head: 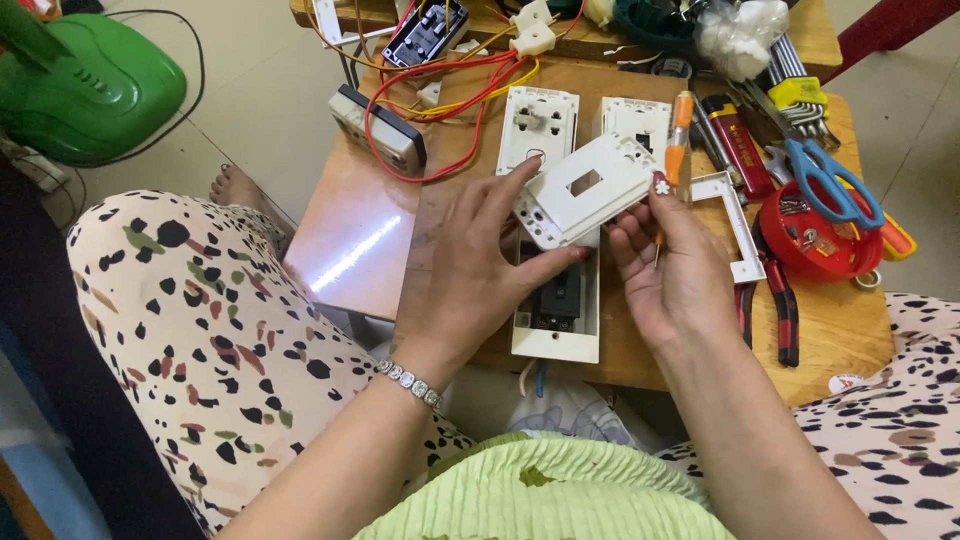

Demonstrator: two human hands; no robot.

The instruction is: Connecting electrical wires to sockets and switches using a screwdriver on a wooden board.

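Above the small wooden table [850,330], between the two hands: one white faceplate [583,190] with a rectangular cut-out, held in the air, its long axis tilted from lower left to upper right.

Left hand [478,265]: palm down, fingers curled, pinching the plate's lower-left end between thumb and forefinger. Bracelet [410,382] at the wrist.

Right hand [675,270]: palm toward the camera, thumb pressed to the plate's right edge; its fingers also grip an orange-handled screwdriver [679,135], upright just behind the plate. Both hands lie equally near the plate, one at each end.

Directly below the plate: an open white switch box [556,315] on the table, dark inside, long axis running away from the person.

Farther out: two white socket modules [540,125], red and yellow wires [440,100], blue-handled scissors [835,180] on a red tub [810,245], pliers [783,310], hex keys [795,75]. On the floor at far left, a green fan base [95,85].
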